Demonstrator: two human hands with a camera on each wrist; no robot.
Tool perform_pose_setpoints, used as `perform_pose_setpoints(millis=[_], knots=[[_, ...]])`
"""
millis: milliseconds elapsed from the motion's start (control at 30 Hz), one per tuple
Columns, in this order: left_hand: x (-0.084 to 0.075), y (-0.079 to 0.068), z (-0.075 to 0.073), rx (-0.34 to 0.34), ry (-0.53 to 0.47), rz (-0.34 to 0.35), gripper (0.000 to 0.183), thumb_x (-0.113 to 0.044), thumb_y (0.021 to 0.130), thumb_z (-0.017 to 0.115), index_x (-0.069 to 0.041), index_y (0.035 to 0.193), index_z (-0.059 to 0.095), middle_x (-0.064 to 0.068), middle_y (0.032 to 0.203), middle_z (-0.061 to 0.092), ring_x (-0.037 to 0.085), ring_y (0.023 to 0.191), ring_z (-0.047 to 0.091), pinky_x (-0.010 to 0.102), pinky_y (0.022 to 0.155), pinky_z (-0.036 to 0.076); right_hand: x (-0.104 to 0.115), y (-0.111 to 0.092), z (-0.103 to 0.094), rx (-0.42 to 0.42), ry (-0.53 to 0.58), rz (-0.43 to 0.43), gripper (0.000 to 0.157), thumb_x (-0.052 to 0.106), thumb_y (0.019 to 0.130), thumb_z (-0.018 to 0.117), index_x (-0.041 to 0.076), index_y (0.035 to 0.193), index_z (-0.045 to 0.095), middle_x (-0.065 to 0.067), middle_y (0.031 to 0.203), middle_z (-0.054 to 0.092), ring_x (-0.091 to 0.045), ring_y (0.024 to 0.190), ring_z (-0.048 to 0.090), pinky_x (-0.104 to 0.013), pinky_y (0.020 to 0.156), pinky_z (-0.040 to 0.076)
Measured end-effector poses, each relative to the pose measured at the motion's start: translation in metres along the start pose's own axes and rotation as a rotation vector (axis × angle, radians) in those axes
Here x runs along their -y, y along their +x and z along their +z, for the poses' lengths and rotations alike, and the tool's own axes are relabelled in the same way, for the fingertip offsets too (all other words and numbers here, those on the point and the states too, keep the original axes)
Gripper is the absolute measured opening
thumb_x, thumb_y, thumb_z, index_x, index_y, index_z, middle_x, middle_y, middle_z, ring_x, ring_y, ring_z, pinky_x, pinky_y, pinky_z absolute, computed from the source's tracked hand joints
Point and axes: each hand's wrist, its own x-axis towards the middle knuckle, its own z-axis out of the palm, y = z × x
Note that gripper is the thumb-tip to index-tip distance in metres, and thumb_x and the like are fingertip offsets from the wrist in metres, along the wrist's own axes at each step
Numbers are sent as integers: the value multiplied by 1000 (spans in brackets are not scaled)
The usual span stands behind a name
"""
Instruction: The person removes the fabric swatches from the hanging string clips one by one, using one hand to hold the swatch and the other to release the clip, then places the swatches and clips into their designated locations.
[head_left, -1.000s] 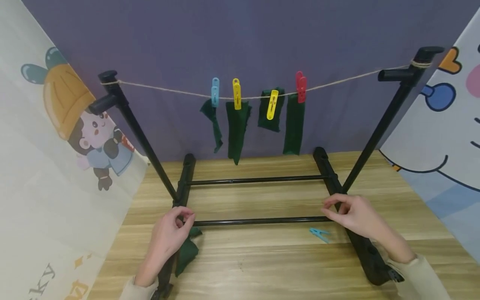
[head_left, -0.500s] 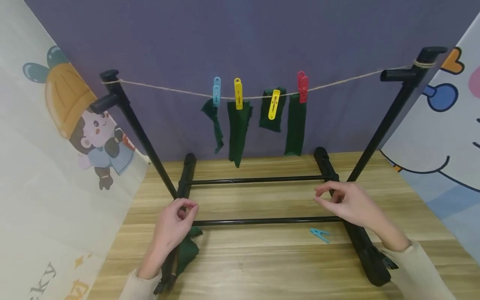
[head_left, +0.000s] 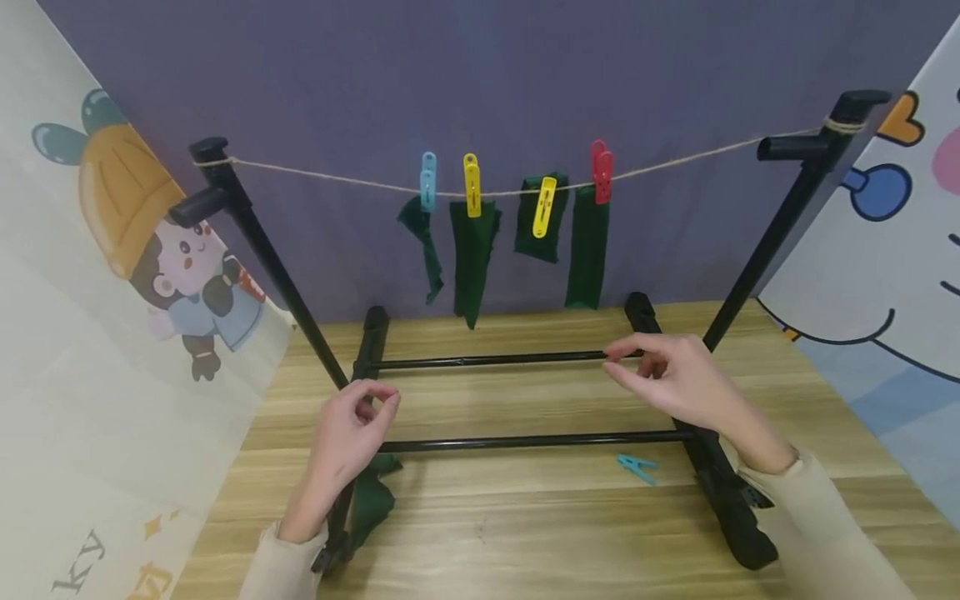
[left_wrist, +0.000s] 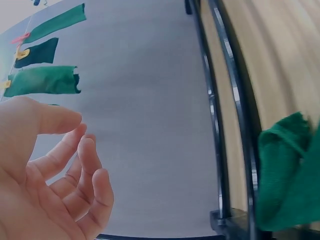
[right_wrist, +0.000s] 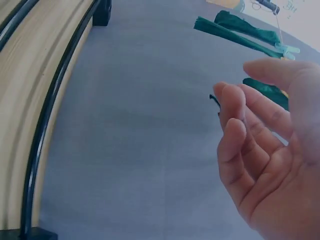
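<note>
My left hand [head_left: 348, 433] hovers near the left foot of the black rack [head_left: 525, 439], fingers loosely curved, nothing between thumb and fingertips. Over the rack's right side is my right hand [head_left: 675, 379], also holding nothing; its thumb and index finger stand apart. On a string [head_left: 322, 177] between the posts hang several dark green cloth strips [head_left: 588, 250]. A blue clothespin [head_left: 428, 183], two yellow ones, including the tilted yellow clothespin [head_left: 544, 208], and a red clothespin [head_left: 602, 173] clip them. In the left wrist view the curved fingers [left_wrist: 90, 165] are bare, as are those in the right wrist view [right_wrist: 235, 145].
Another blue clothespin [head_left: 636, 468] lies on the wooden table [head_left: 525, 525], in front of the front crossbar. A crumpled green cloth [head_left: 371, 504] lies by the rack's left foot, partly behind my left arm. The rack's posts [head_left: 772, 225] rise on both sides.
My right hand has moved up and to the left, over the rack. The left hand has risen slightly. The hanging cloths and clothespins stay in place, apart from a slight view shift.
</note>
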Motion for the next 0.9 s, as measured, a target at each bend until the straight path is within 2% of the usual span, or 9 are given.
perform_pose_setpoints(millis=[67,167,300,433,533,767,900], knots=[[-2,3,-2,-10,-20,13,8,-29,91,67,-22,93,70,-10,86,63,9,57,57,26,51,46,3,5,-2,-8,-7,-21,20,20,87,73,30,103,69,19,66,60,-1,42,43,-17,37,29],[-4,7,-5,-19,-31,25,10,-31,91,66,-23,94,70,-9,86,64,9,58,57,26,51,47,9,13,-6,-5,-9,-47,21,19,86,73,29,105,69,19,76,63,1,43,45,-17,38,32],[-6,10,-8,-15,-45,23,16,-32,92,65,-23,105,68,-8,91,64,10,60,59,27,51,48,16,23,-11,0,-13,-63,24,20,85,74,27,108,68,19,89,66,2,46,48,-18,40,35],[-8,12,-10,-28,-61,12,24,-31,92,66,-25,115,65,-9,96,64,10,63,59,27,51,48,23,32,-16,-2,-4,-62,23,21,86,73,28,108,68,18,90,66,0,45,47,-19,40,35],[-10,15,-10,-40,-71,19,24,-30,91,67,-25,115,65,-9,98,64,10,64,59,26,53,48,28,41,-20,-5,1,-67,21,21,87,72,28,107,68,19,87,65,0,44,47,-19,39,34],[-17,21,-9,-36,-115,38,25,-31,90,68,-24,114,66,-7,100,64,11,65,60,26,55,49,41,60,-23,-37,-11,-53,15,26,90,68,28,105,69,21,60,59,1,42,47,-22,37,31],[-19,25,-8,-31,-136,48,25,-31,90,68,-23,113,66,-4,103,65,11,68,60,25,59,49,49,69,-22,-72,-32,-36,14,30,91,67,30,105,69,20,52,54,0,39,44,-23,36,30]])
